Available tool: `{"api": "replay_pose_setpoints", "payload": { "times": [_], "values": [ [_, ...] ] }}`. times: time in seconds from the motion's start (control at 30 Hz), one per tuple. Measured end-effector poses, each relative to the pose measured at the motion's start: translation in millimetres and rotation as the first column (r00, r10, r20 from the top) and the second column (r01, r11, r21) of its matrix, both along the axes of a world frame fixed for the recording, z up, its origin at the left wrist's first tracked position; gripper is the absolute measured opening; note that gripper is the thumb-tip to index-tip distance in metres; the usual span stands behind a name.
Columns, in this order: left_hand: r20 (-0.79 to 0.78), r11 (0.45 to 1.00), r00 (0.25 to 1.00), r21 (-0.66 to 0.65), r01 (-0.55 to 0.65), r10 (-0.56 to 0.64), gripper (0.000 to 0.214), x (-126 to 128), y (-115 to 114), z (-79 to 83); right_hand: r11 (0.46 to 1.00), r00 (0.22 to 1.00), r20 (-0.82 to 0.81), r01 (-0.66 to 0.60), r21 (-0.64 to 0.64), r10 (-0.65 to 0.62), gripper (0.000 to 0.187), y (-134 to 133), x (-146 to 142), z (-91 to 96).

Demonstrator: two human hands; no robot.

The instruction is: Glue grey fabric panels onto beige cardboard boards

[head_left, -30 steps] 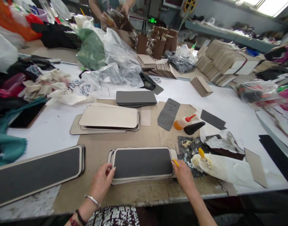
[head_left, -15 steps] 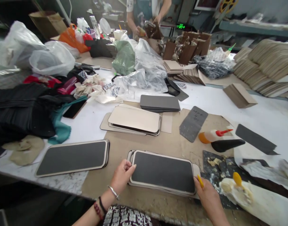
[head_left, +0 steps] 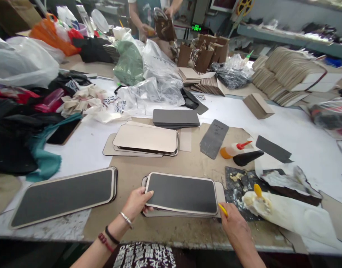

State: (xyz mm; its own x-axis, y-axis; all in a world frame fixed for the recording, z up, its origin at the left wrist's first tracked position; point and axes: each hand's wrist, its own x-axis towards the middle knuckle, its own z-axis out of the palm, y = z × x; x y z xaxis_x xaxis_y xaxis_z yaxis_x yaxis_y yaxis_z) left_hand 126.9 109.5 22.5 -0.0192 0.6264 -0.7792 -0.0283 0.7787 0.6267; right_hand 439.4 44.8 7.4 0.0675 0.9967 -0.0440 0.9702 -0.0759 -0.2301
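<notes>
A stack of rounded cardboard panels with a dark grey sheet on top (head_left: 182, 193) lies in front of me on brown backing paper (head_left: 171, 163). My left hand (head_left: 136, 203) grips the left end of the top panel, thumb on its upper face. My right hand (head_left: 235, 225) sits at the stack's right end, closed round a small yellow tool (head_left: 222, 210) whose tip touches the panel's corner.
A finished pile of grey-faced panels (head_left: 65, 195) lies at the left. Bare cardboard panels (head_left: 145, 138) and grey sheets (head_left: 176, 118) lie farther back. A glue bottle (head_left: 234, 149), a glue-smeared bag (head_left: 288, 214), plastic bags and cloth crowd the table. Another person (head_left: 148, 15) works at the far side.
My head has shifted, so the whole table has slid in view. Both hands stay at the two ends of the top panel, with the left hand's grip much the same.
</notes>
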Motion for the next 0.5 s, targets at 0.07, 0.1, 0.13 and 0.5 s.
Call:
{"api": "replay_pose_setpoints", "payload": {
  "times": [0.07,0.1,0.13,0.5],
  "values": [
    [0.017,0.999,0.999,-0.024,-0.034,0.034,0.024,2.1,0.2,4.5,0.995,0.993,-0.063,-0.099,0.005,0.099,0.032,-16.5,-20.5,7.1],
    [0.023,0.998,0.999,-0.039,-0.045,0.046,0.021,3.2,0.6,7.0,0.988,0.984,-0.099,-0.152,-0.010,0.150,0.031,-24.7,-33.0,9.2],
    [0.028,0.997,0.998,-0.053,-0.052,0.053,0.018,4.3,1.1,9.6,0.980,0.973,-0.129,-0.197,-0.033,0.191,0.030,-32.1,-46.1,10.3],
    [0.039,0.997,0.998,-0.062,-0.037,0.039,0.007,6.1,-0.2,25.7,0.857,0.994,0.090,-0.003,-0.515,0.057,0.051,-27.7,-103.4,6.2]
  ]
}}
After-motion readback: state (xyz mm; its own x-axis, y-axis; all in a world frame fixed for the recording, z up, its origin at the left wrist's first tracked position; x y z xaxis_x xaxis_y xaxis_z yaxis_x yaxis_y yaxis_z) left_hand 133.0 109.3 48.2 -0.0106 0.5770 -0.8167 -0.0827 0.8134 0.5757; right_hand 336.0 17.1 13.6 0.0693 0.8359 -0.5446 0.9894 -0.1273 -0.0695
